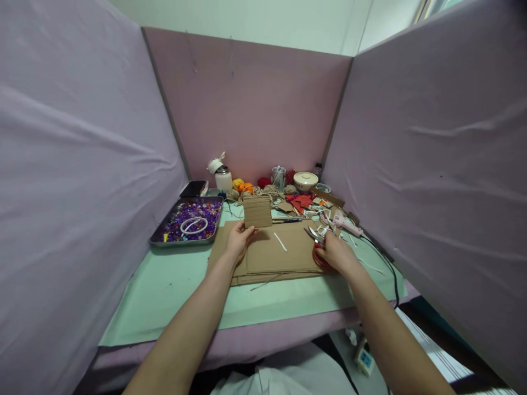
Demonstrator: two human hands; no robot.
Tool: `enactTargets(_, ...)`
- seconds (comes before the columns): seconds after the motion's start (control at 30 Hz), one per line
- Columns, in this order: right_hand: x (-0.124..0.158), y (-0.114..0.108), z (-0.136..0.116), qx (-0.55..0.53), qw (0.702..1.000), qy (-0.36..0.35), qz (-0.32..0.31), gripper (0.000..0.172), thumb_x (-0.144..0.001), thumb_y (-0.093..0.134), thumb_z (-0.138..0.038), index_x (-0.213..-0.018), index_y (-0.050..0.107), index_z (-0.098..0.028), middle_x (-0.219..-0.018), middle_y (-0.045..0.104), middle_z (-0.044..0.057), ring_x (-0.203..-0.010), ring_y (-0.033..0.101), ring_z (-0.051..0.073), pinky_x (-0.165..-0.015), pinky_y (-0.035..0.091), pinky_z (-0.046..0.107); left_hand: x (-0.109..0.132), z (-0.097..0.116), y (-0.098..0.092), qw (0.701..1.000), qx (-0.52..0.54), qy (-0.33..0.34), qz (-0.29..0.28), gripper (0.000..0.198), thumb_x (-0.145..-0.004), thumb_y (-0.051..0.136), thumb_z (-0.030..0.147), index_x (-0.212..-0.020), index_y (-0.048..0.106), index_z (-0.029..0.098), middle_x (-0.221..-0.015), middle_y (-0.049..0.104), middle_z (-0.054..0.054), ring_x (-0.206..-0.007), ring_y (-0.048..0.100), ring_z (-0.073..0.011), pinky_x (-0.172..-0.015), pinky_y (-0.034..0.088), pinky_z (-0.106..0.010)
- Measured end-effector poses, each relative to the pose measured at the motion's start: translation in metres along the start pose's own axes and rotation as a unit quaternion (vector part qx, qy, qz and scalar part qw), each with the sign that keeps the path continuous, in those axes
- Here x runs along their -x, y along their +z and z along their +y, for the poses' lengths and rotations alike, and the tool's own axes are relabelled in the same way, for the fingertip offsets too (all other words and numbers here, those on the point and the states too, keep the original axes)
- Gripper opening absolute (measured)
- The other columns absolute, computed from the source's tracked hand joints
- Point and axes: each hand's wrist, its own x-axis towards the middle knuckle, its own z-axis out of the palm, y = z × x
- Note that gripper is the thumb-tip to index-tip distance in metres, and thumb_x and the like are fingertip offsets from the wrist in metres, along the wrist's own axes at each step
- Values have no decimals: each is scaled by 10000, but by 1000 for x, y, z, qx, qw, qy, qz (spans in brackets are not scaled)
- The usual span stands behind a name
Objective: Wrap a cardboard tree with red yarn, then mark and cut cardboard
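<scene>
My left hand (241, 240) pinches the lower left corner of a small square of corrugated cardboard (258, 212), held up over the work surface. On the right, my right hand (336, 252) is closed on red-handled scissors (318, 253), whose metal blades point up and to the left, a little apart. Below both hands lie stacked brown cardboard sheets (267, 263). A short white strip (280, 242) rests on the top sheet between my hands. Behind it is a dark pen-like tool (287, 220).
A metal tray (181, 245) of purple beads with white rings stands at left. Yarn balls (246, 188), a white bottle (223, 179) and a lidded bowl (305, 180) line the back. A pink glue gun (348, 225) with a black cord (389, 263) lies right. Fabric walls enclose the table.
</scene>
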Motion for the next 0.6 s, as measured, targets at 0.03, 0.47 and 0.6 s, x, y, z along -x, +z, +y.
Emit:
enactTargets(0.03,0,0,1,1,1000,-1,-1,318,-793,544,-335,-1022,552,-114,-914,651,187,-835,624,301,-664,400,333,0,0,0,1000,-1,-1,-2,378,-555,768,234,-898,614,192,-849,662,2,-749,612,-120,-800,470,-277)
enactTargets(0.47,-33,-22,-78,-509,843,-141,100,349,-774,600,-416,-1023,583,-173,-912,642,50,-798,577,175,-712,438,285,15,9,13,992,-53,-38,-112,407,-588,761,224,-973,650,161,-956,678,-76,-818,630,-179,-805,481,-333)
enactTargets(0.6,-45,-8,-98,-563,805,-92,161,257,-768,577,-426,-714,580,-175,-653,556,-13,-637,480,146,-612,377,255,23,8,19,983,-101,-45,-149,406,-609,743,213,-1000,663,136,-951,687,-101,-836,632,-219,-784,485,-348)
